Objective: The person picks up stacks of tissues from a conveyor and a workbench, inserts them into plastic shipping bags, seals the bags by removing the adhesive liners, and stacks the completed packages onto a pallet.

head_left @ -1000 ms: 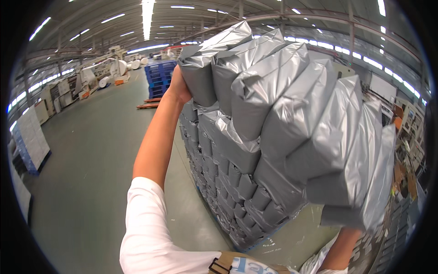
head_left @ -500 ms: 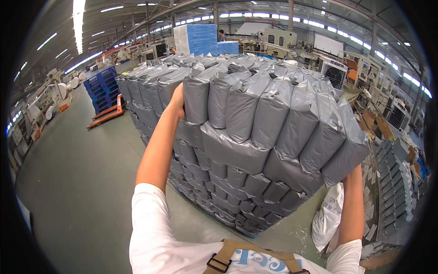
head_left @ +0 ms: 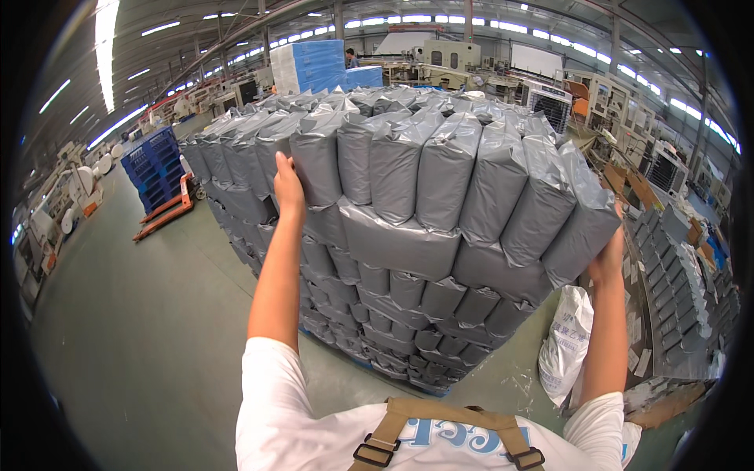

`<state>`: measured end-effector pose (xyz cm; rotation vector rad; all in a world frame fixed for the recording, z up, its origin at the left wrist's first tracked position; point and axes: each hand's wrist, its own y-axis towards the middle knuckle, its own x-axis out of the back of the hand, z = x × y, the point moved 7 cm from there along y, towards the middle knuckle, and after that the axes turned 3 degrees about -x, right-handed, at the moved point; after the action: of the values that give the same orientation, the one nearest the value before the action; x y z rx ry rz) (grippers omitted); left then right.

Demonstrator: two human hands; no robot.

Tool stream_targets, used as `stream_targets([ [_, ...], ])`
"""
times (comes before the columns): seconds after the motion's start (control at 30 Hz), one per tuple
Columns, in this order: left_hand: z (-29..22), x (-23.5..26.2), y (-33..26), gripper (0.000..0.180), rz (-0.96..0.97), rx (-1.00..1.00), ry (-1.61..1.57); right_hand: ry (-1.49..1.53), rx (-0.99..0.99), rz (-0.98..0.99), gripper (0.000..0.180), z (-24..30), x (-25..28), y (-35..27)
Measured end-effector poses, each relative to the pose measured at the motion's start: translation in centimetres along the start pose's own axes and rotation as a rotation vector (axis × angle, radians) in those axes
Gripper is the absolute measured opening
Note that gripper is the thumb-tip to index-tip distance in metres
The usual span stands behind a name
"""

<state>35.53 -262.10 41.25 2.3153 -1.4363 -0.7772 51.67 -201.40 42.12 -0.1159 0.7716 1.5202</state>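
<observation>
A tall stack of grey plastic-wrapped bags (head_left: 400, 243) stands in front of me, its top front row made of several upright bags. Beside the left end bag (head_left: 316, 165) of that row is my left hand (head_left: 288, 187), thumb raised and fingers stretched against its side, partly hidden. My right hand (head_left: 608, 255) lies along the outer side of the right end bag (head_left: 581, 228), which leans outward. Its fingers are extended and partly covered by the bag.
A white printed sack (head_left: 565, 345) stands at the stack's right. Further right are more grey packs (head_left: 683, 290). An orange pallet jack (head_left: 166, 210) and blue pallets (head_left: 157, 169) stand at the left. Behind are blue-wrapped boxes (head_left: 314, 67), machines and a person (head_left: 351, 57).
The view has shifted, so the stack sits slightly further left. My left hand's thumb now stands away from the end bag. My right hand has come higher along the right end bag.
</observation>
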Motion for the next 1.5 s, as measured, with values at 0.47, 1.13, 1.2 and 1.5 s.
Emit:
stream_targets([
  [0.47, -3.0, -4.7, -7.4, 0.075, -0.34, -0.589, 0.689, -0.306, 0.228, -0.327, 0.07, -2.0, 0.1, 0.5],
  [1.13, -3.3, -8.6, -9.6, 0.077, -0.274, -0.681, 0.816, -0.426, 0.046, -0.275, 0.078, -3.0, 0.6, -1.2],
  [1.2, -2.9, -7.7, -8.1, 0.081, -0.308, -0.639, 0.95, -0.442, 0.049, -0.267, 0.082, -3.2, -1.9, -1.1],
  [1.5, -16.1, -26.8, -34.7, 0.056, 0.373, -1.374, 0.42, -0.81, 0.208, -0.202, 0.079, -5.7, 1.2, 2.2],
])
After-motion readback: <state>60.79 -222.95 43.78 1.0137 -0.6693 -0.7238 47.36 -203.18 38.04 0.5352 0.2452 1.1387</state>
